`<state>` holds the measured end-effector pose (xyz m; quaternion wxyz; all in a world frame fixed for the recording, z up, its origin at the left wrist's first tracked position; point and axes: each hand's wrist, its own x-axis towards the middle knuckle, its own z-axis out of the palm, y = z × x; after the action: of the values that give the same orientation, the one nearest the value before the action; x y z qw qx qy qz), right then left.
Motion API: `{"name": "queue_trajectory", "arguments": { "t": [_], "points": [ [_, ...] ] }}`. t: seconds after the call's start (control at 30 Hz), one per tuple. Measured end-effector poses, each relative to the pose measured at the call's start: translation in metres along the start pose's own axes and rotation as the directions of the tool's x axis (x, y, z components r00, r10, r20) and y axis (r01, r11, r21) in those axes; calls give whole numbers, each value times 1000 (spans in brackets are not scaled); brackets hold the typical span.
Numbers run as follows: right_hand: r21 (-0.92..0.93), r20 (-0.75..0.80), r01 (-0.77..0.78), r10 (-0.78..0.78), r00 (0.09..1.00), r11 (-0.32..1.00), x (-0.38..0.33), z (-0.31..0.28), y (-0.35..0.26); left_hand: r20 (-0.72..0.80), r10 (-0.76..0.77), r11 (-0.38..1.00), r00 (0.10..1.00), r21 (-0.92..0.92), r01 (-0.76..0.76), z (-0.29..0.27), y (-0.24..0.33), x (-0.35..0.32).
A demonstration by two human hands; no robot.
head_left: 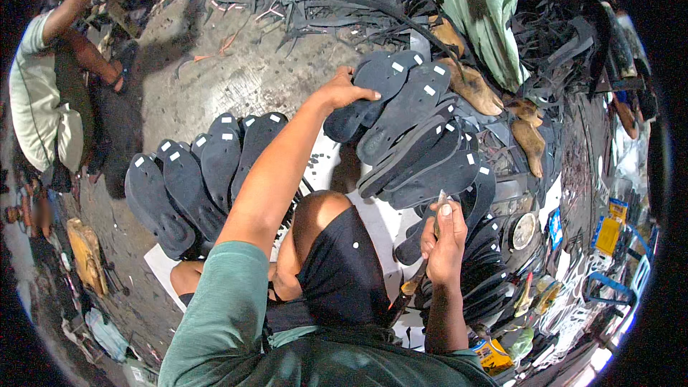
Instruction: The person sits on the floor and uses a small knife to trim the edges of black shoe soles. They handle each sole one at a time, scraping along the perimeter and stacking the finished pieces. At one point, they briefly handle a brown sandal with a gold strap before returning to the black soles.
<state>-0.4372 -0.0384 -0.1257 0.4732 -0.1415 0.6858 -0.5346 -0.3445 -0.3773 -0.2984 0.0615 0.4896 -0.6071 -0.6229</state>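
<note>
My left hand (349,93) reaches to the far side of a row of black shoe soles and grips one black sole (380,75), thumb on top and fingers curled over its edge. Most soles carry a small white label at one end. My right hand (446,238) is closed around a slim tool (441,196) whose pale pointed tip sticks up beside the thumb; the fingers hide most of it. That tip is close to the near soles (437,183) of the row. Below the right hand lies an amber and dark stick-like piece (410,287), partly hidden.
More labelled soles (179,193) stand overlapped at left, and others (484,272) are stacked at right. Wooden shoe lasts (479,89) lie beyond the row. Black scraps (344,14) heap up at the back. Another person (50,93) sits at far left. A blue plastic frame (613,283) is at right.
</note>
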Motion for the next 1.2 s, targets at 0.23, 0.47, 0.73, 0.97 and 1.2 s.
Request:
{"name": "queue_trajectory", "arguments": {
  "t": [0.23, 0.47, 0.73, 0.97, 1.2],
  "points": [
    [11, -21, -3, 4, 1000, 1000, -8, -9, 0, -102, 123, 974, 987, 203, -100, 6, -3, 0],
    [12, -47, 25, -24, 999, 1000, -9, -9, -2, -199, 238, 967, 951, 143, -212, 37, -2, 5],
    [70, -99, 8, -1, 995, 998, -2, -23, 7, 52, -42, 962, 998, -266, 55, -60, 24, -38],
    [30, -31, -7, 8, 999, 1000, -4, -6, -2, -65, -9, 999, 998, -52, 6, 7, -21, -15],
    [48, -38, 22, -20, 999, 999, -8, -7, 0, 161, -24, 988, 987, -148, 49, 14, -12, -32]
  ]
}}
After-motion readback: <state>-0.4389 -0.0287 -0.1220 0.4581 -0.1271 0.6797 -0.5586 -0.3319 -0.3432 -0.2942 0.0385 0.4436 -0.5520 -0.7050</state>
